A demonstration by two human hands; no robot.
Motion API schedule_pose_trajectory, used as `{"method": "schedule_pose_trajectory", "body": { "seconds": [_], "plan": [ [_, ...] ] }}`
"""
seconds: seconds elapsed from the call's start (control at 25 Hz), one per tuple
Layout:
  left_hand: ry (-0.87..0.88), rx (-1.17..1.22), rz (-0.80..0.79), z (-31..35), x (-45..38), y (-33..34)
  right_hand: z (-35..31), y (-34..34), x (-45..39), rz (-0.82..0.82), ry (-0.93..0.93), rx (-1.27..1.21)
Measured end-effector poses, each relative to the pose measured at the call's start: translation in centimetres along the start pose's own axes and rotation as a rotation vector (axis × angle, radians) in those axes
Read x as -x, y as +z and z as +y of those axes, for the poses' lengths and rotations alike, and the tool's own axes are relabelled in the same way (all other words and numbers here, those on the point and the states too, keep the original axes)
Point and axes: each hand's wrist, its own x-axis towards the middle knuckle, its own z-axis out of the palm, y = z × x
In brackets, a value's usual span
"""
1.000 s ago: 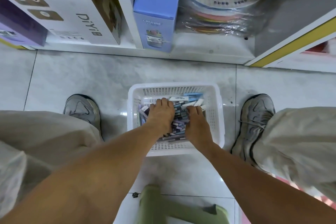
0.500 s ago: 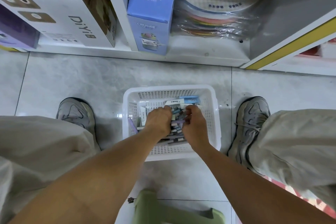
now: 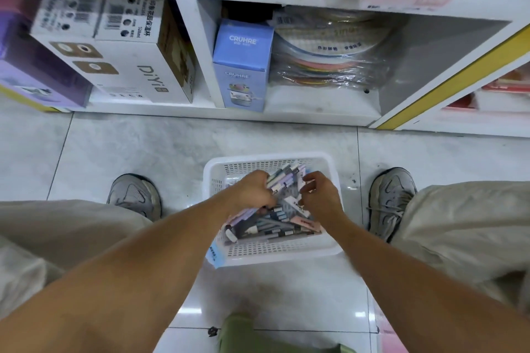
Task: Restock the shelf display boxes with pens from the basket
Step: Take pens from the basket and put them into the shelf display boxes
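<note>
Left hand [image 3: 252, 190]: fingers curled round a bundle of pens [image 3: 279, 180], raised just above the load in the white basket [image 3: 329, 249]. Right hand [image 3: 322, 198]: fingers bent and spread beside the bundle, touching or nearly touching its ends; whether it pinches a pen cannot be told. The basket stands on the tiled floor [image 3: 143, 146] between the two shoes, in front of the lowest shelf [image 3: 315, 106].

Progress: judged early. Many pens remain loose in the basket; none shown placed on any shelf. Remaining: carry the bundle to the display boxes, insert, repeat.

Not visible or unclear: the display boxes themselves do not appear. The blue carton [image 3: 242, 66] and wrapped coloured sheets [image 3: 332, 66] occupy the shelf bay. The left-hand fingertips are hidden beneath the hand. The upper shelf goods are cut off at the frame edge
</note>
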Motion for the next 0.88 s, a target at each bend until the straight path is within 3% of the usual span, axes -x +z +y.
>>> {"method": "schedule_pose_trajectory", "body": {
  "seconds": [0.24,0.48,0.72,0.88],
  "plan": [
    [-0.004,0.322,-0.142,4.9,5.6,-3.4,-6.5,-4.4,2.2,-0.384,0.022,-0.036],
    [0.231,0.461,-0.103,13.4,14.0,-8.0,-16.7,-12.8,6.1,-0.627,-0.204,-0.074],
    [0.362,0.48,0.026,20.7,22.0,-11.2,-25.5,-20.6,11.6,-0.671,-0.422,-0.525],
    [0.391,0.478,0.109,24.7,24.7,-12.5,-29.2,-23.2,14.0,-0.541,-0.471,-0.613]
  ]
}}
